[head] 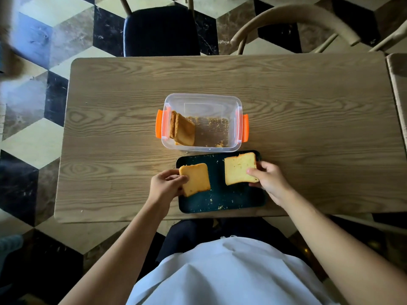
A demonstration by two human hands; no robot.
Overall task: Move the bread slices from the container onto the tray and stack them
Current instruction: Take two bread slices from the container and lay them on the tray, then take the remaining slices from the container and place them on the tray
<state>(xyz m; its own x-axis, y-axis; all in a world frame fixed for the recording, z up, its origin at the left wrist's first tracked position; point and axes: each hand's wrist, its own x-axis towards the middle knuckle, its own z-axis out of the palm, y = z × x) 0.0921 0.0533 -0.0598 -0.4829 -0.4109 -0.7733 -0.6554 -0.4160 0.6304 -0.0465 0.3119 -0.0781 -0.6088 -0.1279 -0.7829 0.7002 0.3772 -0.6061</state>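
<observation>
A dark tray (222,199) dusted with crumbs lies at the table's near edge. My left hand (166,186) grips a yellow bread slice (196,179) by its left edge over the tray's left side. A second slice (239,168) sits over the tray's right side, with my right hand (267,178) pinching its right edge. Just behind the tray stands a clear plastic container (201,102) with orange clips. Two more slices (182,129) lean upright against its left wall.
The wooden table (308,117) holds only the container and the tray. A dark-cushioned chair (160,29) stands at the far side, a curved wooden chair (293,16) at the back right. A second table edge (398,84) shows at the right.
</observation>
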